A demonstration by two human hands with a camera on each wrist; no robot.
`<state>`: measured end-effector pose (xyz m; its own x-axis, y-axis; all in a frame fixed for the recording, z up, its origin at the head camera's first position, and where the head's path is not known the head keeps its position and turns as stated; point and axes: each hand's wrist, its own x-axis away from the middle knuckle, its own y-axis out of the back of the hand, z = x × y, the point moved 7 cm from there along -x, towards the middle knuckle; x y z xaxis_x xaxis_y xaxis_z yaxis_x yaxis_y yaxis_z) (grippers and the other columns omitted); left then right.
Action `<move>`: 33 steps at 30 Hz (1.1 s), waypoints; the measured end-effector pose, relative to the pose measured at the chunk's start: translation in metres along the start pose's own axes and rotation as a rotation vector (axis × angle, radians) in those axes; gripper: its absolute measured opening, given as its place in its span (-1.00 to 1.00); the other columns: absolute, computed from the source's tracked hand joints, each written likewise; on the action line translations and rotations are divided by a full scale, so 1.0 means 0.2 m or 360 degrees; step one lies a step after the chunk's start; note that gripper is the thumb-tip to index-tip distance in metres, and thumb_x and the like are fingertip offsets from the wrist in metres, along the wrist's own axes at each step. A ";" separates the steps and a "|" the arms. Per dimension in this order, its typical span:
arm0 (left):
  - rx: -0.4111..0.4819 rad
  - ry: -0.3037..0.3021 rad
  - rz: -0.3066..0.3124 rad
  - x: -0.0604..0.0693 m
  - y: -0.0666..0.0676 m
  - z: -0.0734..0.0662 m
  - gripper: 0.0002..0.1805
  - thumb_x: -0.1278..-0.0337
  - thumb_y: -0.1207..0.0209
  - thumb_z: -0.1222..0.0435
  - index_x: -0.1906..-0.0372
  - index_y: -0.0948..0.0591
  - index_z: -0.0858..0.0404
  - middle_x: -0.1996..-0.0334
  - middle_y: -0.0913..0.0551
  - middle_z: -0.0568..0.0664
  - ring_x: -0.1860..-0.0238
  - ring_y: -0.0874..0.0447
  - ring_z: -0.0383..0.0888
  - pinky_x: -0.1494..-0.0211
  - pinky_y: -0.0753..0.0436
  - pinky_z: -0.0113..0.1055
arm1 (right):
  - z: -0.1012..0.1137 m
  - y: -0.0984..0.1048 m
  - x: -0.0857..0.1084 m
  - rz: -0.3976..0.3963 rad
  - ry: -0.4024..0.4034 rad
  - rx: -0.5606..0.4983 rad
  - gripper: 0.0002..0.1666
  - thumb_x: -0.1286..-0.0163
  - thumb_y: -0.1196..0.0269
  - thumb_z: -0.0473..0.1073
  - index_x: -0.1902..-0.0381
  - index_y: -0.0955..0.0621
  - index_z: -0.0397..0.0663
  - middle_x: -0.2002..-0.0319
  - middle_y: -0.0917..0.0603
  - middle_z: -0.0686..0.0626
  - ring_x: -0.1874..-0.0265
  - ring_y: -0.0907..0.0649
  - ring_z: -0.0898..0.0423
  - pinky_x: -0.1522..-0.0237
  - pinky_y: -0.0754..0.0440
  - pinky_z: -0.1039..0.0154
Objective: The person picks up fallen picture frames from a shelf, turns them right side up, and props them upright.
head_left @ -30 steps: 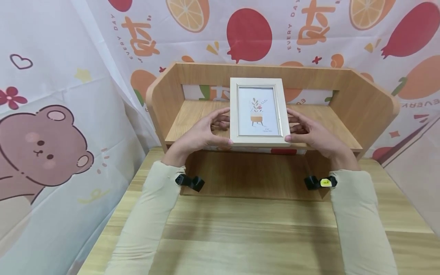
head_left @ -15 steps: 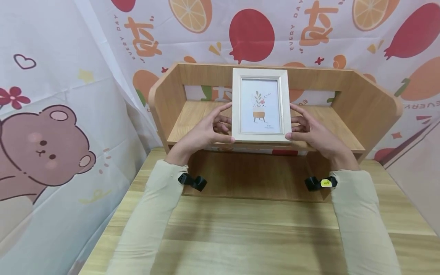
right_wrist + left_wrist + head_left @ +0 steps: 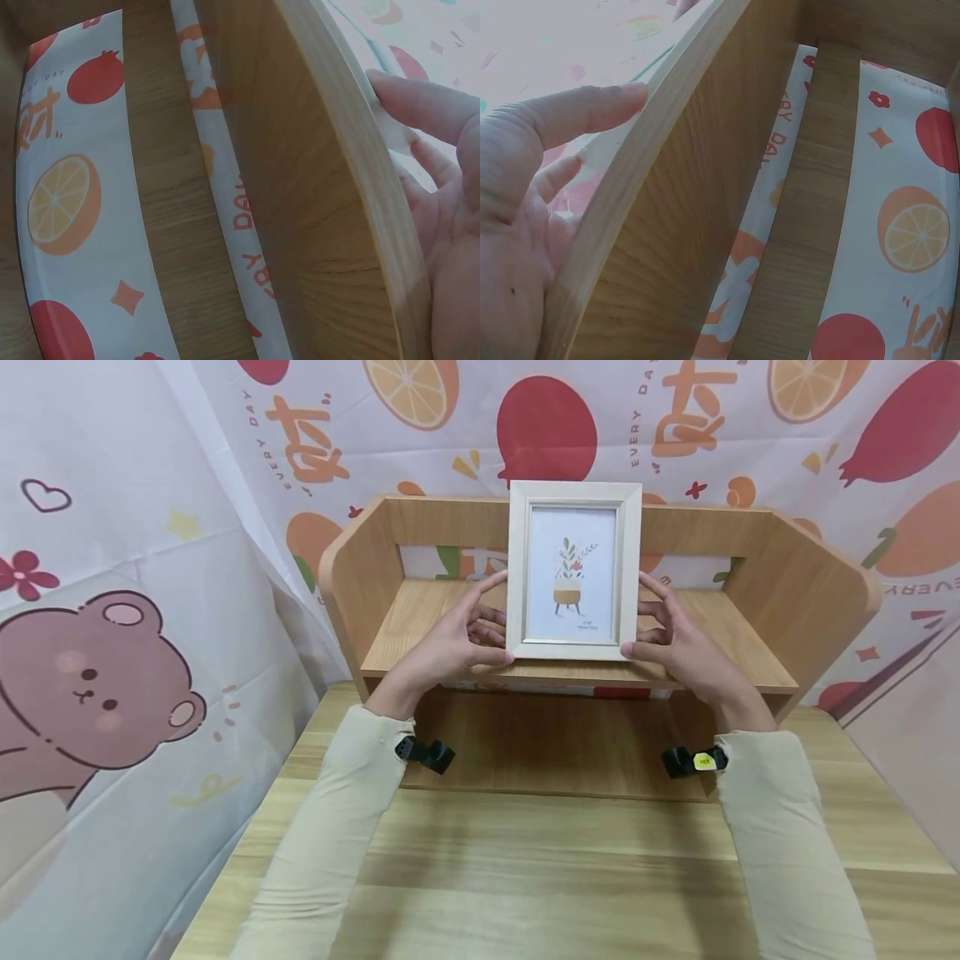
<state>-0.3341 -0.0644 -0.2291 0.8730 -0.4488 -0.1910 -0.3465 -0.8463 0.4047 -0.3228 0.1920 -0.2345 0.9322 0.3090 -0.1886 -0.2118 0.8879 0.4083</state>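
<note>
A cream picture frame (image 3: pixel 573 652) with a print of a potted plant leans back slightly at the front of the wooden shelf (image 3: pixel 435 602) in the head view. My left hand (image 3: pixel 453 647) holds its left side, thumb at the lower front corner and fingers along the edge. On the other side my right hand (image 3: pixel 686 647) grips the frame the same way. Both wrist views show the hands beyond the edge of the shelf board (image 3: pixel 682 180); the frame is mostly hidden there. Whether its base touches the shelf is hard to tell.
The two-tier desk shelf has raised side panels (image 3: pixel 817 585) and a back rail (image 3: pixel 442 522). It stands on a light wood table (image 3: pixel 540 868). Printed cloth (image 3: pixel 675 468) hangs behind it, and a cloth with a bear (image 3: pixel 97 677) hangs at the left.
The picture frame has tipped more upright, its top edge rising against the back cloth. Both hands keep hold of its sides and have shifted only slightly.
</note>
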 end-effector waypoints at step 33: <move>-0.0191 -0.0244 -0.0131 0.04 -0.01 -0.02 0.02 -0.06 -0.30 0.46 -0.49 -0.02 -0.21 -0.03 -0.46 0.19 0.07 -0.66 0.07 -0.10 -0.60 -0.06 | 0.02 -0.03 0.05 -0.0239 0.0239 0.0203 0.17 -0.26 -0.28 -0.38 -0.53 0.14 0.42 -0.32 -0.28 -0.20 0.13 -0.59 0.21 0.13 -0.51 0.52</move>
<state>-0.3245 -0.0652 -0.2276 0.8311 -0.4256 -0.3579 -0.2245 -0.8457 0.4842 -0.3110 0.1887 -0.2356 0.8943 0.2327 -0.3822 -0.0266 0.8803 0.4736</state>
